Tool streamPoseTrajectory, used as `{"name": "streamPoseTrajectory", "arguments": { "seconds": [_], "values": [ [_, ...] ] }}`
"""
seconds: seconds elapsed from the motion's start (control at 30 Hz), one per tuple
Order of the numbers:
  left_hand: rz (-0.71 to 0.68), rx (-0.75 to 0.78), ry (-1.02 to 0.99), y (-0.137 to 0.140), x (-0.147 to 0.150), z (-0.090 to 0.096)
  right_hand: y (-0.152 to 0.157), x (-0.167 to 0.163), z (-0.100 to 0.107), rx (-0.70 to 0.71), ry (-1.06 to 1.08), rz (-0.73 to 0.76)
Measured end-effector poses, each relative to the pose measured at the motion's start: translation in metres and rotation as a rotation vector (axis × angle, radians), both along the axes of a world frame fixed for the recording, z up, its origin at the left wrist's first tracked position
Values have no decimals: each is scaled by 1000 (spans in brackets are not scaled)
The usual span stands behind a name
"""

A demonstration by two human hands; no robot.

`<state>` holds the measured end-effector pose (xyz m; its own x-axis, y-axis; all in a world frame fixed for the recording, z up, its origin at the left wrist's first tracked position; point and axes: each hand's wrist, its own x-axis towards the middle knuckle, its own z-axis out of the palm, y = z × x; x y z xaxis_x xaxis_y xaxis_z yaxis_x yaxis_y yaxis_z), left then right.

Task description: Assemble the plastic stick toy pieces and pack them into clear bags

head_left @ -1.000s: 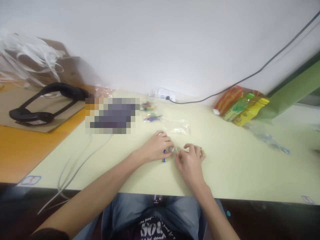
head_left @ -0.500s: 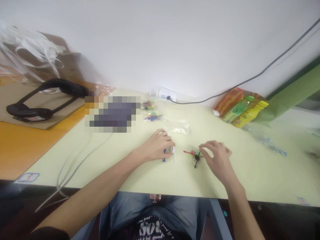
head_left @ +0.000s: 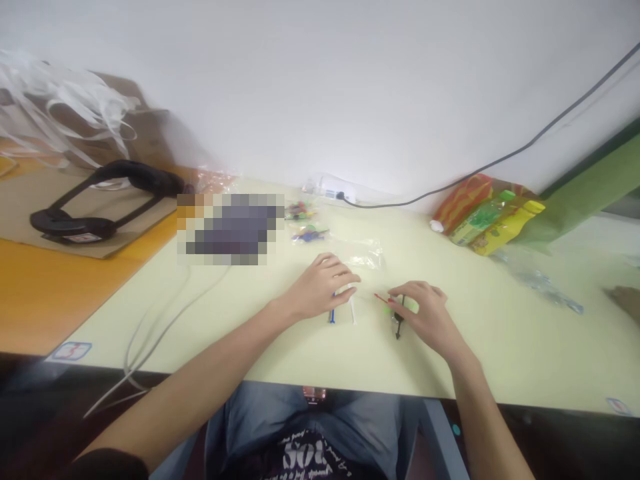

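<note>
A blue stick (head_left: 333, 316) and white stick (head_left: 354, 313) lie near a black arrow (head_left: 399, 328).

Soft, fairly bright light washes the pale table (head_left: 500, 360) and the wall (head_left: 320, 80), whitest just above the table's far edge; its source is out of view. A faint shadow trails from the right hand (head_left: 427, 317) toward the near edge, beneath which all turns dim. Glare streaks a clear bag (head_left: 367, 253). Fine detail is smeared, notably by the right edge, and 1 pixelated patch (head_left: 233, 230) hides a spot near the far left corner
</note>
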<state>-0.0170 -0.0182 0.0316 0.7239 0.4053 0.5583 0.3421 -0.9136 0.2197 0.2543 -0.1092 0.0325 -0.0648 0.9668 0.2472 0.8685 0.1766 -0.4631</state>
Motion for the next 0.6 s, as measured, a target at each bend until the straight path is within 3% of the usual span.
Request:
{"name": "streamPoseTrajectory", "arguments": {
  "seconds": [0.13, 0.27, 0.4, 0.5, 0.6],
  "values": [
    [18, 8, -72, -3, 3, 0, 3, 4, 8, -15, 421, -108],
    [26, -16, -117, -5, 5, 1, 10, -12, 6, 76, 856, -205],
    [15, -60, -143, -8, 6, 1, 13, -52, 5, -23, 1161, -49],
    [-9, -77, -161, -10, 6, 1, 11, -83, 8, -116, 1237, 86],
    [-47, -83, -183, -11, 7, 2, 9, -98, 10, -140, 1279, 123]
  ]
}}
